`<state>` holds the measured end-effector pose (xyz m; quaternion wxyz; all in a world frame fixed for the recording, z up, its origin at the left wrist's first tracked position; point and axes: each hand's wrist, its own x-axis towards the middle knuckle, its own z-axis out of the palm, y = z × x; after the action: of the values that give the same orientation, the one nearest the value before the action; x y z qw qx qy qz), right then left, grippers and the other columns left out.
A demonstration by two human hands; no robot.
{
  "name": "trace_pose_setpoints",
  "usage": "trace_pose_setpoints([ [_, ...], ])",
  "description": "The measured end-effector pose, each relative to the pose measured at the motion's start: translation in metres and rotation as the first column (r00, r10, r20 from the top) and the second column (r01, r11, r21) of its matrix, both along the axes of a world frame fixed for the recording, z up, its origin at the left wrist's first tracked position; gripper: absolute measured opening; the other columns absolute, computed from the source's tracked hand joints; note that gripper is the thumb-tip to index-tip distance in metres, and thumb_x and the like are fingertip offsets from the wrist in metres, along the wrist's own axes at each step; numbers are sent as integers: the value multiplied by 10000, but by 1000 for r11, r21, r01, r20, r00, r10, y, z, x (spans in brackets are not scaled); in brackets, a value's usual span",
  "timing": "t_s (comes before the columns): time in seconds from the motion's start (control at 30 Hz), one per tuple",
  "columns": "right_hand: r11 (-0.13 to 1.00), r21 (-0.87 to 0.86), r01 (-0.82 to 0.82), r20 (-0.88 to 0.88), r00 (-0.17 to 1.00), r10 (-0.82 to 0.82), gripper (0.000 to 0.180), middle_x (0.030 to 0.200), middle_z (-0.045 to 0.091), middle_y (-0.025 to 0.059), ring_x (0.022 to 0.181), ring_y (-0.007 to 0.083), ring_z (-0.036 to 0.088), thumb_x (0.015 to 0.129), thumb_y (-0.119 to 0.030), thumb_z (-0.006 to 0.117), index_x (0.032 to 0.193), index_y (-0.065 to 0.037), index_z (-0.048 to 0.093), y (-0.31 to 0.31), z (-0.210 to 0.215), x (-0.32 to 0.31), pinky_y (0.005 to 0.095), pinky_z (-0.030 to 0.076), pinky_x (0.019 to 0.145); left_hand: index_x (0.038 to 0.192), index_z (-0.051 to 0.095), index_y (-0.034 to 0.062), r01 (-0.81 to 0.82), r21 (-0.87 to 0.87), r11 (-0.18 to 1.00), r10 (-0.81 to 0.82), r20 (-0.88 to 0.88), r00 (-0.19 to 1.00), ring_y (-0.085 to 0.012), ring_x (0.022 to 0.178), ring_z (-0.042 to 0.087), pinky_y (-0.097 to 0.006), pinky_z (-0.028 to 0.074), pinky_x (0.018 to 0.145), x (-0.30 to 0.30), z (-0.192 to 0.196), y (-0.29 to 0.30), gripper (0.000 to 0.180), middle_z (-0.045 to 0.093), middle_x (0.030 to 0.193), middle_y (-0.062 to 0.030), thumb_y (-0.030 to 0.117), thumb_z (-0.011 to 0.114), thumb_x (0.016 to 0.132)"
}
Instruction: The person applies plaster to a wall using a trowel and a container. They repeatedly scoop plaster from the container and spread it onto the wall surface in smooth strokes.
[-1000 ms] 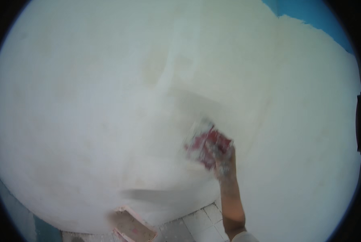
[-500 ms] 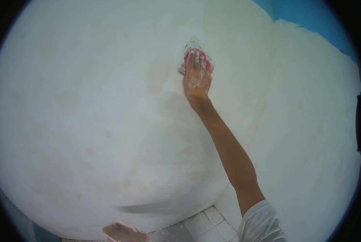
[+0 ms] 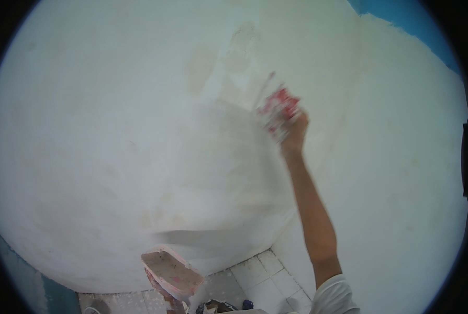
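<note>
In my right hand (image 3: 296, 131) is a red, plaster-smeared trowel (image 3: 281, 104), its thin edge turned up, blurred by motion. The fingers are closed round it, and it appears to stand off the white wall (image 3: 113, 131). A fresh patch of filler (image 3: 234, 65) shows on the wall up and left of the trowel. Low in the view, my left hand (image 3: 160, 288) grips the side of a pink, trough-shaped tray (image 3: 174, 272) smeared with paste; part of this hand is hidden by the tray.
A second white wall (image 3: 401, 183) meets the first at a corner on the right. Blue paint (image 3: 401, 21) covers its upper part. Below are pale floor tiles (image 3: 255, 275) with white spatters, and a dark bundle (image 3: 215, 306) lies at the lower edge. A teal strip (image 3: 56, 295) stands at lower left.
My right hand has come down and right with the trowel, off the spot it was pressed on, leaving the patch in view. The tray has risen further into view.
</note>
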<state>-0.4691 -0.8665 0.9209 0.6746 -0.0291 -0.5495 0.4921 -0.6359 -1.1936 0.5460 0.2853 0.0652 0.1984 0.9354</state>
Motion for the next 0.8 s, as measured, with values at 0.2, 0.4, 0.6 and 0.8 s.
trace_pose_setpoints([
  [0.2, 874, -167, 456, 266, 875, -405, 280, 957, 646, 56, 787, 187, 646, 894, -81, 553, 1173, -60, 579, 210, 222, 80, 313, 557, 620, 1255, 514, 150, 65, 31, 997, -68, 108, 992, -252, 1057, 552, -438, 475, 886, 73, 146, 106, 526, 561, 1204, -44, 550, 365, 947],
  [0.4, 860, -16, 510, 328, 815, -478, 364, 1003, 656, 97, 889, 230, 650, 843, -258, 661, 1163, -93, 609, 282, 320, 65, 359, 545, 683, 1250, 521, 155, 97, 32, 995, -101, 139, 985, -258, 1054, 556, -446, 475, 880, 73, 199, 150, 522, 569, 1198, -43, 551, 370, 945],
  [0.6, 470, 576, 669, 281, 379, -882, 440, 960, 649, 115, 875, 286, 627, 755, -309, 677, 1111, -59, 612, 163, 258, -27, 409, 478, 789, 1251, 526, 159, 75, 44, 996, -79, 114, 990, -266, 1059, 558, -455, 475, 881, -8, 116, 84, 526, 576, 1194, -49, 555, 375, 941],
  [0.8, 83, 846, 526, -23, 192, -981, 183, 685, 625, 109, 693, 300, 592, 783, -122, 615, 948, -120, 694, -22, 125, -114, 440, 412, 645, 1253, 531, 162, 52, 74, 996, -59, 104, 993, -275, 1063, 559, -464, 474, 881, -67, 51, 17, 529, 583, 1190, -55, 559, 380, 937],
])
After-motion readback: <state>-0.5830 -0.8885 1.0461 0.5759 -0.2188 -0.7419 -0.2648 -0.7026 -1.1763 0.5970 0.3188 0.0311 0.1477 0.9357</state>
